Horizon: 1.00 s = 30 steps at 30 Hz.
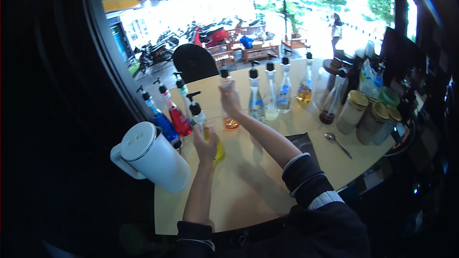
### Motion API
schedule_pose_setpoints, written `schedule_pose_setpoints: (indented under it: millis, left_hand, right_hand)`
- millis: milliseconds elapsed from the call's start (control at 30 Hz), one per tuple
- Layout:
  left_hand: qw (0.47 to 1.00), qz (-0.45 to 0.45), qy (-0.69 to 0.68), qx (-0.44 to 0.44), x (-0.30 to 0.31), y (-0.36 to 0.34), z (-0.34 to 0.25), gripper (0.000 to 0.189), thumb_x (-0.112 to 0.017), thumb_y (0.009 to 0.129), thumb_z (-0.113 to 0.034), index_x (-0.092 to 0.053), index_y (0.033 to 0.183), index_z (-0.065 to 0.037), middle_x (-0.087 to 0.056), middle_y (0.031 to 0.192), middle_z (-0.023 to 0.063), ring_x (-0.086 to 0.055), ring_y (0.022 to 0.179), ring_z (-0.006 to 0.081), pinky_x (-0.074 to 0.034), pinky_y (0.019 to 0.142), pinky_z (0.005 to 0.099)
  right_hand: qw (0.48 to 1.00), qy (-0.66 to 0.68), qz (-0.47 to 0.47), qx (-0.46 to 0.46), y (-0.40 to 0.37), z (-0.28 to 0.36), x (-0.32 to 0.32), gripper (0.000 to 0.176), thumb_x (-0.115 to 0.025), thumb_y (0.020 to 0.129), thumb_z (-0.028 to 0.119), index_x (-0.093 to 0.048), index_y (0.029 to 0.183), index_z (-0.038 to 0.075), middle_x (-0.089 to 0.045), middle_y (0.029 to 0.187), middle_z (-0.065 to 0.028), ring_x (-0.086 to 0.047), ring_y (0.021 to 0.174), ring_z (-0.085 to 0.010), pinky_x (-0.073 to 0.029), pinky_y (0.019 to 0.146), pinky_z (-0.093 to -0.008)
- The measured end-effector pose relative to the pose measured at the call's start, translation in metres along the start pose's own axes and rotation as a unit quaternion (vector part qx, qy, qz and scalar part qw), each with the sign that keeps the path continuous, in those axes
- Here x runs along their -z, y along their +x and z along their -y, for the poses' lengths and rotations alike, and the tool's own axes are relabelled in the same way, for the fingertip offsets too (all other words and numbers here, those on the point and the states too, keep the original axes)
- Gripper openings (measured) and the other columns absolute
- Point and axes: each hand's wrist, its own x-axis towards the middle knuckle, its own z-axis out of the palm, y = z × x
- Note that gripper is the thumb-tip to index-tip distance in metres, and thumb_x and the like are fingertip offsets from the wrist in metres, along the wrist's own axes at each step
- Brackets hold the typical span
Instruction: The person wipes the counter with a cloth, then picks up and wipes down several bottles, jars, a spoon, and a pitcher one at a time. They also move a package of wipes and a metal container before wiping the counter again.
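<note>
My left hand (205, 144) is wrapped around a black-topped pump bottle of yellow liquid (220, 151) at the table's left side. Farther out, my right hand (230, 99) grips the upper part of a pump bottle with a little orange liquid (231, 123) at its bottom. Left of my hands stand a blue pump bottle (165, 126) and a red pump bottle (180, 120), with another pump bottle (181, 86) behind. To the right of my right hand is a pump bottle with a blue label (256, 101).
A white lidded pitcher (155, 155) stands at the left edge. More pump bottles (285, 88) line the back. On the right are gold-lidded jars (353, 112), a spoon (338, 145) and a dark flat item (304, 144). A person (336, 31) is outside.
</note>
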Motion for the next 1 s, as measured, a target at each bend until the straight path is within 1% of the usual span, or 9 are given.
schedule_pose_setpoints:
  millis: [133,267,333,367,533,600,633,667,1000]
  left_hand:
    - [1.000,0.004,-0.014,-0.004,-0.002,-0.002,0.010,0.026,-0.059,0.089,-0.021,-0.051,0.101,0.001,-0.059,0.090,0.0156,-0.059,0.085,0.0287,-0.045,0.078,0.0370]
    - [0.998,0.006,0.013,-0.056,-0.003,0.001,0.022,0.026,-0.056,0.092,-0.023,-0.048,0.099,0.000,-0.056,0.087,0.0136,-0.057,0.082,0.0260,-0.043,0.076,0.0369]
    - [0.999,0.018,-0.005,-0.043,-0.003,-0.001,0.010,0.024,-0.055,0.093,-0.023,-0.047,0.095,0.000,-0.054,0.084,0.0125,-0.056,0.080,0.0248,-0.043,0.075,0.0370]
    - [0.998,0.031,-0.019,-0.051,-0.004,-0.004,0.002,0.023,-0.054,0.093,-0.021,-0.046,0.095,0.001,-0.053,0.083,0.0115,-0.055,0.079,0.0230,-0.043,0.074,0.0362]
    - [0.991,0.059,-0.103,-0.056,-0.037,-0.016,-0.067,0.022,-0.052,0.094,-0.019,-0.047,0.098,0.001,-0.054,0.085,0.0106,-0.057,0.081,0.0208,-0.045,0.076,0.0345]
    - [0.985,0.065,-0.158,-0.039,-0.062,-0.023,-0.101,0.025,-0.051,0.094,-0.021,-0.047,0.104,0.002,-0.057,0.088,0.0104,-0.060,0.085,0.0198,-0.047,0.079,0.0338]
    - [0.979,0.083,-0.183,-0.030,-0.076,-0.026,-0.113,0.026,-0.051,0.095,-0.022,-0.047,0.107,0.002,-0.057,0.089,0.0102,-0.061,0.086,0.0197,-0.048,0.079,0.0337]
    - [0.973,0.100,-0.206,-0.022,-0.091,-0.030,-0.125,0.028,-0.050,0.095,-0.023,-0.047,0.109,0.001,-0.058,0.089,0.0099,-0.062,0.088,0.0196,-0.048,0.080,0.0337]
    - [0.948,0.162,-0.267,-0.066,-0.231,-0.064,-0.213,0.027,-0.055,0.093,-0.027,-0.047,0.098,-0.001,-0.056,0.083,0.0124,-0.057,0.080,0.0213,-0.045,0.074,0.0360]
  right_hand:
    - [0.994,-0.002,0.111,-0.014,-0.021,0.063,0.030,0.032,-0.055,0.093,0.020,-0.036,0.106,-0.003,-0.062,0.084,-0.0258,-0.062,0.085,-0.0424,-0.046,0.070,-0.0478]
    - [0.991,0.036,0.127,0.036,-0.043,0.082,0.075,0.030,-0.053,0.094,0.020,-0.036,0.107,-0.001,-0.062,0.088,-0.0217,-0.062,0.084,-0.0386,-0.046,0.072,-0.0440]
    - [0.990,0.013,0.127,0.059,-0.053,0.097,0.109,0.029,-0.053,0.094,0.019,-0.036,0.109,0.000,-0.059,0.087,-0.0176,-0.061,0.083,-0.0309,-0.046,0.072,-0.0392]
    - [0.989,0.057,0.129,0.042,-0.059,0.106,0.129,0.027,-0.053,0.094,0.019,-0.038,0.108,0.001,-0.058,0.087,-0.0129,-0.058,0.084,-0.0216,-0.045,0.073,-0.0350]
    - [0.992,0.020,0.090,0.080,-0.063,0.098,0.213,0.021,-0.053,0.095,0.015,-0.042,0.107,0.002,-0.058,0.086,-0.0082,-0.058,0.083,-0.0151,-0.046,0.073,-0.0319]
    - [0.993,0.024,0.060,0.100,-0.060,0.092,0.246,0.025,-0.055,0.093,0.019,-0.041,0.103,0.000,-0.056,0.084,-0.0131,-0.056,0.079,-0.0219,-0.044,0.071,-0.0355]
    - [0.996,0.026,0.067,0.053,-0.060,0.095,0.264,0.025,-0.055,0.093,0.019,-0.041,0.102,0.000,-0.056,0.086,-0.0137,-0.057,0.081,-0.0221,-0.044,0.071,-0.0353]
    - [0.996,-0.023,0.031,0.075,-0.061,0.098,0.281,0.025,-0.055,0.093,0.019,-0.041,0.101,0.000,-0.056,0.085,-0.0135,-0.057,0.079,-0.0217,-0.044,0.069,-0.0351]
    - [0.990,-0.113,-0.069,0.050,-0.067,0.083,0.436,0.022,-0.053,0.095,0.019,-0.041,0.104,0.003,-0.053,0.086,-0.0072,-0.050,0.076,-0.0127,-0.042,0.067,-0.0300]
